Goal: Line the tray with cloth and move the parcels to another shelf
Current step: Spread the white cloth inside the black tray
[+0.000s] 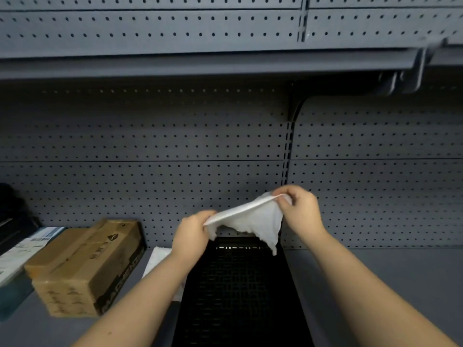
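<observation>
A grey pegboard shelf (375,284) holds a black mesh tray (238,296) at centre; above its far end the left hand (191,234) and right hand (300,209) each pinch a white cloth (250,220) stretched between them; cardboard parcels (82,266) sit at left.

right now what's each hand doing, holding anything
Left hand: closed, pinching the left edge of the white cloth.
Right hand: closed, pinching the cloth's right edge.
</observation>
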`<act>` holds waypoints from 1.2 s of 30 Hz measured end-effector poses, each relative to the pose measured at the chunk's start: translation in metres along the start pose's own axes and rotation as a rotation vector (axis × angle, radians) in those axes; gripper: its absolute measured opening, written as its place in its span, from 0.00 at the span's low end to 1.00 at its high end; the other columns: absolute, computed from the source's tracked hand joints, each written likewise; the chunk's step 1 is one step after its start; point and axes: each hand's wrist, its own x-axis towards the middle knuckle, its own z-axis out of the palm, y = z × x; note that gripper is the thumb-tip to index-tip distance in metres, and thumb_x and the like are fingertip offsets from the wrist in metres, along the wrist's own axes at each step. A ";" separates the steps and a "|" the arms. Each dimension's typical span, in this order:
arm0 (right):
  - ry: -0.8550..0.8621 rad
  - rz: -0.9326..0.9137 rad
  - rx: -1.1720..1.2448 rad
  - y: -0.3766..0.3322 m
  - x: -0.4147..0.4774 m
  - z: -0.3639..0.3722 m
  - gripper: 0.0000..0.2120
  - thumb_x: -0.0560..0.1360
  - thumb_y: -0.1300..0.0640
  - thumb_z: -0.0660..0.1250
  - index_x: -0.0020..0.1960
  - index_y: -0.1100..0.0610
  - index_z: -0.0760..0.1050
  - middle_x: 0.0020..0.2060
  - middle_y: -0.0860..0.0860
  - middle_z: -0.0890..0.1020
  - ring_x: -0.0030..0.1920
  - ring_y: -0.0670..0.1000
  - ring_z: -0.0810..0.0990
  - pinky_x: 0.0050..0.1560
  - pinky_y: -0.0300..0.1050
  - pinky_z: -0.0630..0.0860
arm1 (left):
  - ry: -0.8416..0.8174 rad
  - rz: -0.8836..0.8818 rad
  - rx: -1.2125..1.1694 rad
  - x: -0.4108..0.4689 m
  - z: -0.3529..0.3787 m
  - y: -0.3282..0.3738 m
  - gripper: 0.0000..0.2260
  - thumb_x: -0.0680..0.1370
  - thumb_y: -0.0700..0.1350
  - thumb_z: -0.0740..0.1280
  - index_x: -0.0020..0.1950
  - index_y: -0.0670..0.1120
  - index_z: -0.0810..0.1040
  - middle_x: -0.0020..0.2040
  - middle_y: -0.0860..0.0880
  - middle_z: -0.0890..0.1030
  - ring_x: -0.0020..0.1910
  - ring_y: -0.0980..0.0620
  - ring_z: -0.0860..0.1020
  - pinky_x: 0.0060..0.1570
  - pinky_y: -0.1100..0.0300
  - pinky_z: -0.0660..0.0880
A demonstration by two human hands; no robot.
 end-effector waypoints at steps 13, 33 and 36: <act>-0.387 -0.042 -0.310 0.083 -0.078 -0.001 0.16 0.70 0.71 0.68 0.48 0.53 0.83 0.45 0.37 0.79 0.51 0.43 0.78 0.53 0.29 0.71 | -0.476 0.288 0.299 -0.032 0.019 -0.081 0.31 0.74 0.30 0.57 0.70 0.58 0.72 0.71 0.56 0.72 0.70 0.56 0.69 0.68 0.69 0.62; -0.491 0.448 -0.737 0.078 -0.036 0.045 0.15 0.70 0.43 0.72 0.41 0.55 0.76 0.44 0.51 0.77 0.56 0.54 0.71 0.52 0.48 0.75 | -0.488 -0.095 0.460 0.013 0.044 -0.079 0.14 0.75 0.49 0.68 0.58 0.44 0.78 0.58 0.44 0.72 0.59 0.44 0.72 0.55 0.51 0.75; -0.520 0.464 -0.860 0.079 -0.040 0.051 0.19 0.69 0.40 0.71 0.39 0.54 0.71 0.50 0.52 0.74 0.60 0.56 0.69 0.57 0.48 0.73 | -0.440 -0.112 0.512 0.011 0.052 -0.081 0.11 0.76 0.49 0.66 0.53 0.42 0.79 0.58 0.44 0.72 0.55 0.44 0.73 0.52 0.52 0.76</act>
